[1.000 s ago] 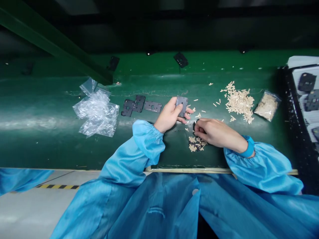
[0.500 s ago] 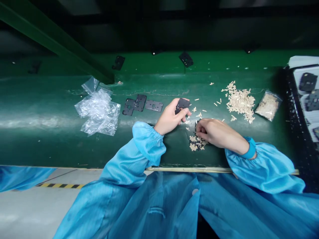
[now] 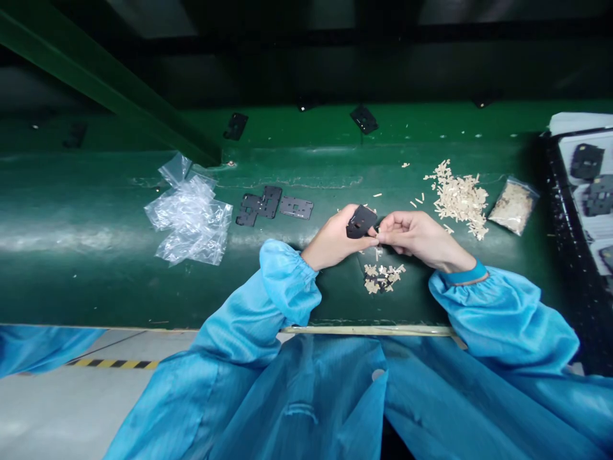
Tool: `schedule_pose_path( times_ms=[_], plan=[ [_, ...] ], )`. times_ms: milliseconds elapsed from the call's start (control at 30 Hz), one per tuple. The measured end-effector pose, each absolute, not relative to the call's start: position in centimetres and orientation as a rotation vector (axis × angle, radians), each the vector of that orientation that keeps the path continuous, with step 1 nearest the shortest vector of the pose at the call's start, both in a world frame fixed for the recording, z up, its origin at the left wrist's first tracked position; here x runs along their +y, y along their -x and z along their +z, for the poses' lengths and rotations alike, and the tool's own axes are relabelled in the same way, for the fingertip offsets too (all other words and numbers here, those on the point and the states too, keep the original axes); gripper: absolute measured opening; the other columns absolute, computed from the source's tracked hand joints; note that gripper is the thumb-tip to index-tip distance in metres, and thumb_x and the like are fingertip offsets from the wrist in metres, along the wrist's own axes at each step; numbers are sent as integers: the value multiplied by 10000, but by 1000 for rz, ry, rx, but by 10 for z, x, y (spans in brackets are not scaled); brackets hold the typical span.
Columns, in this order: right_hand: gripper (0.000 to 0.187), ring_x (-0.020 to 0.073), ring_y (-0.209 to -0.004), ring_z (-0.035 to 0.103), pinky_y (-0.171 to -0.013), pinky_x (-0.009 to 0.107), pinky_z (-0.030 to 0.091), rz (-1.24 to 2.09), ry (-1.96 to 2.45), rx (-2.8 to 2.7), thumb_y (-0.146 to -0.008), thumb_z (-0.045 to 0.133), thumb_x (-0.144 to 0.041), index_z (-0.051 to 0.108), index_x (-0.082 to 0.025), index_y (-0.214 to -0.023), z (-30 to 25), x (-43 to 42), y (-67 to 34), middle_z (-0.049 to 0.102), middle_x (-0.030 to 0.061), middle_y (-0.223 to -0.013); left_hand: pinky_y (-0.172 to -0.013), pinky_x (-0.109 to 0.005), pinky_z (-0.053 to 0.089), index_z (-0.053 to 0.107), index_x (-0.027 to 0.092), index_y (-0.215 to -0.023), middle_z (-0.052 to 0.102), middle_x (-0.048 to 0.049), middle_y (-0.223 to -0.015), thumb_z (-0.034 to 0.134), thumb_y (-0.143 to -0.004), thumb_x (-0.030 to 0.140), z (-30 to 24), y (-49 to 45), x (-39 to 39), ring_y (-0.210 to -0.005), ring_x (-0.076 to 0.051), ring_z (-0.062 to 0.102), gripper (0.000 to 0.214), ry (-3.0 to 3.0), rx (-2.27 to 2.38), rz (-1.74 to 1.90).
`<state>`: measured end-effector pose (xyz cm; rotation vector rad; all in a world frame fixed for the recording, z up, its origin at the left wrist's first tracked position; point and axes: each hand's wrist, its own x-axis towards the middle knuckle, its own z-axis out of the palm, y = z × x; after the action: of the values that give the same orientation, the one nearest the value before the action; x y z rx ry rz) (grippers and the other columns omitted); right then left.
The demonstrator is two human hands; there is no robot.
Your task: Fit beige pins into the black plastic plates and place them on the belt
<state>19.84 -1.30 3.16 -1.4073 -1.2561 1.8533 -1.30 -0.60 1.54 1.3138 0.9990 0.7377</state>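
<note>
Tilted in my left hand (image 3: 335, 237) is a flat black plastic plate (image 3: 361, 222) with small cutouts, held between thumb and fingers. My right hand (image 3: 412, 235) is pinched close beside the plate's right edge, its fingertips meeting the left thumb. A tiny dark piece shows at those fingertips; its kind is too small to make out. Just below both hands lies a small pile of beige and dark bits (image 3: 383, 278). A larger heap of small beige pieces (image 3: 460, 199) spreads to the right, with loose ones scattered nearer the hands.
Clear zip bags (image 3: 191, 217) are piled at the left. Several black plates (image 3: 271, 201) lie between them and my left hand, and others (image 3: 364, 119) lie at the back. A filled bag (image 3: 514, 206) and a black-rimmed tray (image 3: 555, 191) stand right. A green beam (image 3: 119, 89) slants overhead.
My right hand has risen from the small pile to meet the left hand. The left hand has come slightly nearer and right, and its black plate is now tilted differently.
</note>
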Motion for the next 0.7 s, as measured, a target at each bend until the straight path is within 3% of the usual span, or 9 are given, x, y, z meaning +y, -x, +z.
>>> schedule_pose_path(
  times_ms=[167,333,500,633,700],
  plan=[
    [306,76,-471,495,-432,196,346,1811,1347,-1204,-800,849,-433,700,-167,-830,24,-17,-193,590,-32,-542,-692,-246,501,601,181,-965,682,13,-850,874,-696,319,13,11,-6,-716,-122,601,408,-1319,1094,783],
    [261,80,-497,511,-454,213,383,1715,1335,-1234,-841,806,-423,765,-165,-847,21,-17,-195,669,13,-644,-581,-225,478,563,178,-933,645,31,-792,815,-761,314,17,13,-4,-568,-72,521,334,-1202,1068,756],
    [244,77,-476,477,-442,220,358,1539,1453,-1277,-848,790,-406,794,-164,-819,23,-11,-202,667,24,-620,-587,-226,474,561,182,-927,634,33,-768,777,-780,300,19,18,-3,-588,-84,549,287,-1301,1130,685],
    [183,73,-466,468,-432,211,354,1517,1460,-1223,-806,796,-341,761,-164,-779,25,-10,-203,642,5,-597,-693,-248,523,602,185,-947,729,-8,-877,757,-765,236,20,23,-5,-756,-139,666,245,-1450,1007,528],
    [145,69,-467,471,-431,209,353,1523,1466,-1213,-776,792,-300,751,-160,-776,25,-10,-201,661,11,-632,-672,-254,522,612,188,-952,758,-24,-918,723,-798,251,21,26,-5,-754,-148,688,199,-1469,938,427]
  ],
)
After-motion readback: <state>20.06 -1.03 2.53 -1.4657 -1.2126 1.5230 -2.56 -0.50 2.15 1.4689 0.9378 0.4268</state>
